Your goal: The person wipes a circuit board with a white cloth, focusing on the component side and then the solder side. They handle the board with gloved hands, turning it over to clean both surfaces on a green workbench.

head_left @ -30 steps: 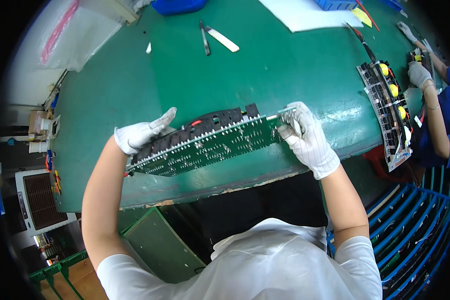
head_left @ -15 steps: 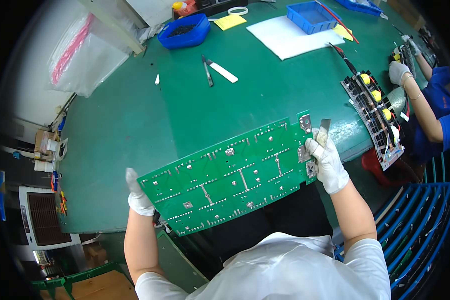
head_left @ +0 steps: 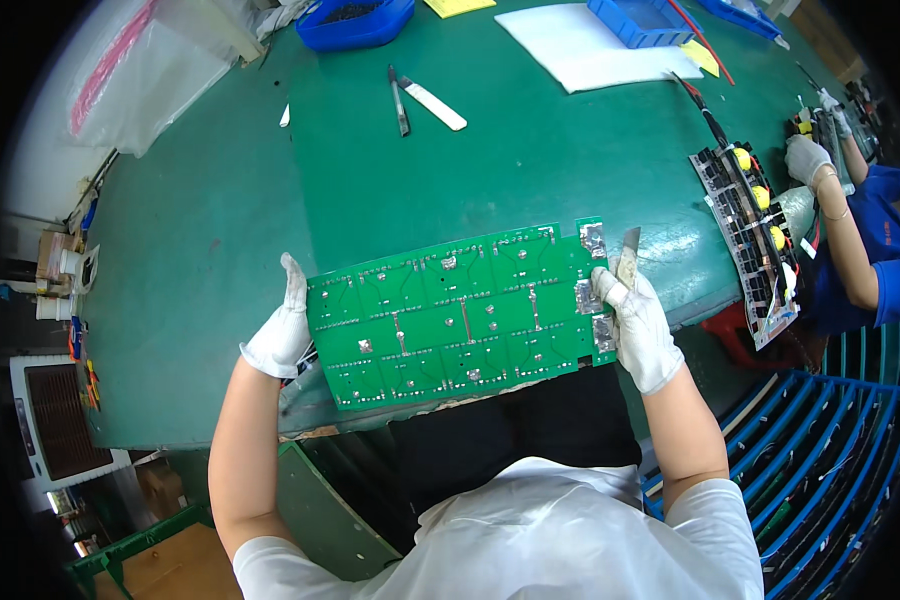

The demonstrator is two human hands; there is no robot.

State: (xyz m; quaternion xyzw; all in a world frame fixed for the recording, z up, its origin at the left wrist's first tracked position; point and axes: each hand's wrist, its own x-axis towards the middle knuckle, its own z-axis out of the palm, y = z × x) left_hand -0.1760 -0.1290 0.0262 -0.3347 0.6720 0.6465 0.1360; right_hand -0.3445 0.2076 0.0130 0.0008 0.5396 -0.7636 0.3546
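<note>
One green board (head_left: pixel 430 325) spans the thumb-raised left hand (head_left: pixel 282 332) and pinching right hand (head_left: pixel 646 335).

1. Bare green tabletop (head_left: pixel 400 190) opens a lane between the held circuit board (head_left: pixel 430 325) and two slim tools (head_left: pixel 435 105) beyond.
2. A component-laden assembly (head_left: pixel 738 235) blocks the right, a co-worker's gloved hand (head_left: pixel 808 159) past it.
3. A blue basin (head_left: pixel 358 34) and blue tray (head_left: pixel 660 38) bound the far side.
</note>
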